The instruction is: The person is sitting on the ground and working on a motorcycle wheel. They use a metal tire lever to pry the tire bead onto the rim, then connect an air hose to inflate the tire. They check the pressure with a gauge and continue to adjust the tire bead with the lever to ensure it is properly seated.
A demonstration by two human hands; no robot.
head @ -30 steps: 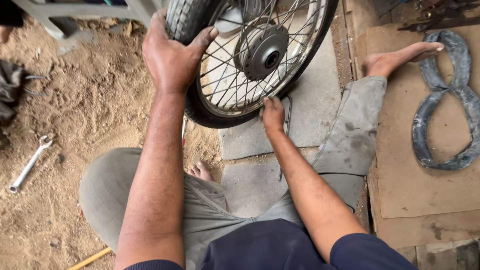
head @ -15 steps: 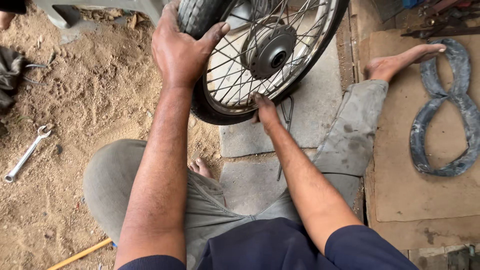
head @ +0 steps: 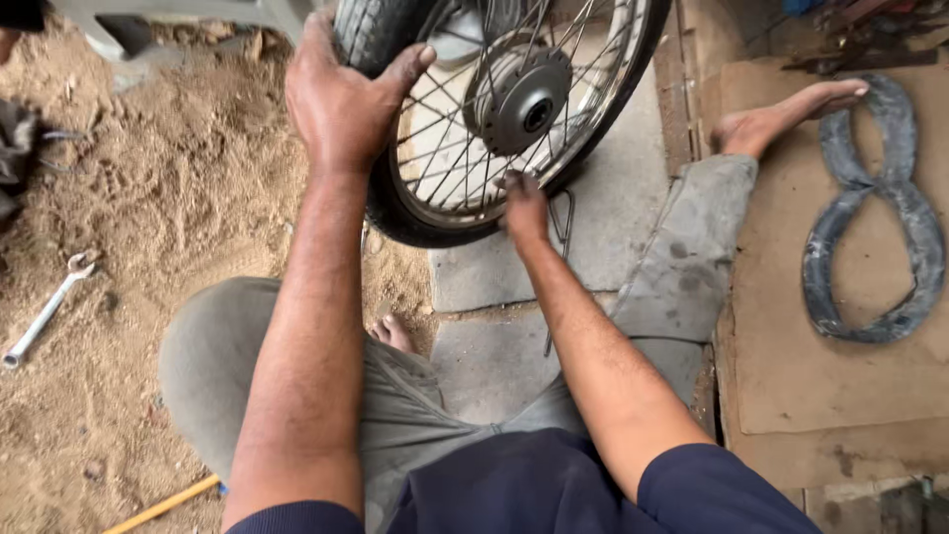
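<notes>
The left hand (head: pixel 341 94) is clamped over the top of the tyre (head: pixel 395 213), fingers curled round the tread and the thumb stretched along the sidewall. The right hand (head: pixel 524 208) reaches to the lower rim (head: pixel 593 138), fingers bunched together against the spokes (head: pixel 450 148); whether they pinch anything cannot be told. The wheel stands nearly upright, tilted a little, at the top middle of the view, its bottom resting on the grey paving slabs (head: pixel 613 237) where they meet the sand (head: pixel 148 198). It is a spoked wheel with a black tyre, a shiny rim and a dull grey hub (head: pixel 519 94), whose axle hole faces the camera. A twisted inner tube (head: pixel 870 227) lies on cardboard to the right, well apart, and a spanner (head: pixel 44 311) lies on the sand
</notes>
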